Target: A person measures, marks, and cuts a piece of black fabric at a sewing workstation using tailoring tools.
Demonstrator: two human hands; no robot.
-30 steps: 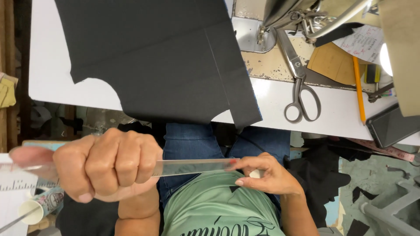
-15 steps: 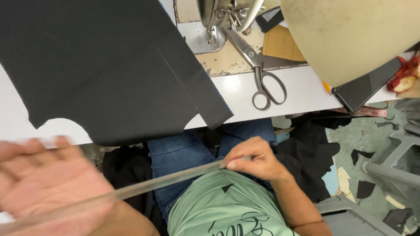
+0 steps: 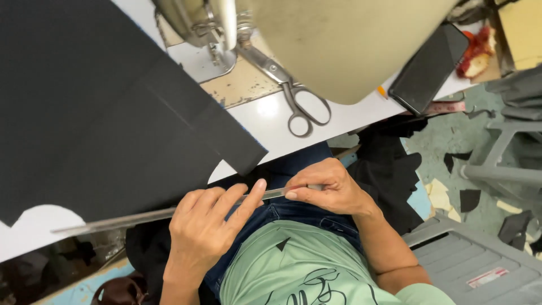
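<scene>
A person sits at a white desk (image 3: 271, 121) and looks down at both hands. The hands hold a long, thin, see-through ruler (image 3: 169, 213) over the lap, just in front of the desk edge. The ruler lies almost flat and is tilted a little — its left end is lower than its right end.

The left hand (image 3: 206, 229) rests on the middle of the ruler. Its fingers (image 3: 248, 199) lie stretched out along the strip and press on it. The right hand (image 3: 330, 189) pinches the right end of the ruler between the thumb and the fingertips. Both hands are closed on the ruler, and they are near each other.

A big piece of black cloth (image 3: 96, 118) lies on the desk and covers most of its left side. One corner of the cloth pokes past the desk edge, just above the hands. A pair of metal scissors (image 3: 296, 99) lies on the desk near a cream sewing machine (image 3: 339, 39). A dark phone (image 3: 429, 68) lies at the right edge of the desk. Black cloth scraps (image 3: 460, 161) lie on the floor — well apart from the hands.
</scene>
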